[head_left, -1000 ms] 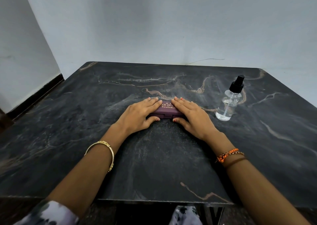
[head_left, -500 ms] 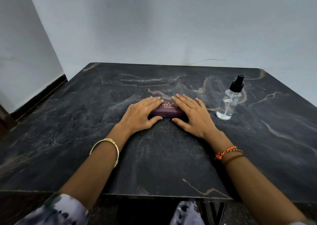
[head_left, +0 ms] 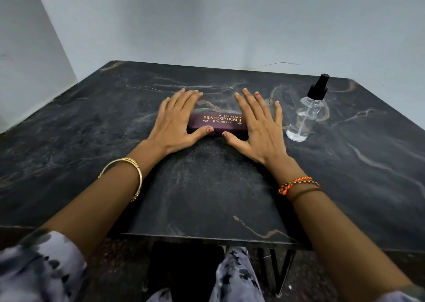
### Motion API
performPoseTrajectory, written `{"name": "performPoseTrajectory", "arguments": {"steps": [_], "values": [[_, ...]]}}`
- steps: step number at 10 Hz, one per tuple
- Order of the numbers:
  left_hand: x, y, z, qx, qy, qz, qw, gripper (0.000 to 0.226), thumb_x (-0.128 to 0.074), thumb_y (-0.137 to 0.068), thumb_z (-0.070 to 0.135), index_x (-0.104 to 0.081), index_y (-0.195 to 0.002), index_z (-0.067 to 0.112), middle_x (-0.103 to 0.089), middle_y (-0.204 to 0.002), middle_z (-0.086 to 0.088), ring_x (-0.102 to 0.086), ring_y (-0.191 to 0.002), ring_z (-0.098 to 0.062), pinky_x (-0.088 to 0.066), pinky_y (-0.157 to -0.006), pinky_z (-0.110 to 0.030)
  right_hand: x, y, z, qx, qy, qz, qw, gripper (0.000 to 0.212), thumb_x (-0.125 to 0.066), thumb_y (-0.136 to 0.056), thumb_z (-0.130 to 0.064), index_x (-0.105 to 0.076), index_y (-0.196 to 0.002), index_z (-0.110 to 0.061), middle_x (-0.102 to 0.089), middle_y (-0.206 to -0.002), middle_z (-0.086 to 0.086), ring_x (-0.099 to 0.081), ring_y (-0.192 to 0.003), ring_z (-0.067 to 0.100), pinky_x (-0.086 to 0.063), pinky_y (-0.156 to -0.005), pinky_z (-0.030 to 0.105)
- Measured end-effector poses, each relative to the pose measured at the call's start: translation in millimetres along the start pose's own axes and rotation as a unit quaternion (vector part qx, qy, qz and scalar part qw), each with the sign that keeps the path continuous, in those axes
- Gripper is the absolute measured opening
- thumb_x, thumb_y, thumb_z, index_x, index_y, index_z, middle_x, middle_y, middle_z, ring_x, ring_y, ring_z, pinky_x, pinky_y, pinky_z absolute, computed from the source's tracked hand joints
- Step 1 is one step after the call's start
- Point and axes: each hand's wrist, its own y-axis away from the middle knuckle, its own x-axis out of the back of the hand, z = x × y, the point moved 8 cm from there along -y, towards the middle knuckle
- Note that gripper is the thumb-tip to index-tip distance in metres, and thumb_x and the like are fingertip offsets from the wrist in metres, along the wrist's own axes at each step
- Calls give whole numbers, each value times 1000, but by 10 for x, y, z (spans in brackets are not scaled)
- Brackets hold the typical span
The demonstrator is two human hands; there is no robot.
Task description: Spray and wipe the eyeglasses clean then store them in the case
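A closed maroon eyeglass case [head_left: 221,121] with gold lettering lies flat in the middle of the black marble table [head_left: 207,191]. My left hand [head_left: 174,123] covers its left end and my right hand [head_left: 260,130] covers its right end. On both hands the fingers are straight and spread past the case, and each thumb tip presses on its front edge. A clear spray bottle [head_left: 304,118] with a black pump top stands upright just right of my right hand, apart from it. The eyeglasses are not visible, and no cloth is in view.
Pale walls close in behind the table and on its left. The table's front edge [head_left: 207,237] runs just above my lap. I wear a gold bangle [head_left: 128,175] on the left wrist and orange and brown bands [head_left: 296,184] on the right.
Both hands have slid apart towards the case's ends and spread their fingers, uncovering the gold lettering on the lid. The view has tilted down a little. The bottle has not moved.
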Motion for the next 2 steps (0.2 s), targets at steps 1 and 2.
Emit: {"name": "performPoseTrajectory", "arguments": {"steps": [1,2], "values": [[-19,22,10,4,-10,-18,1000,91,-30,-66,75,-23,-136,17,-26,-147,-8,-14,-138,-30,-16,-110,-56,-1,12,19,-12,27,-2,1000,88,-22,-72,-69,-15,-145,-20,-19,-154,3,-12,-143,25,2,-111,53],[-50,4,-24,36,-3,-53,998,103,-15,-60,86,-17,-138,19,-17,-151,-6,-4,-139,-32,-7,-108,-62,-16,-17,18,-23,26,-17,999,91,-21,-73,-71,-11,-145,-17,-14,-156,4,-6,-143,25,9,-110,53]]}}
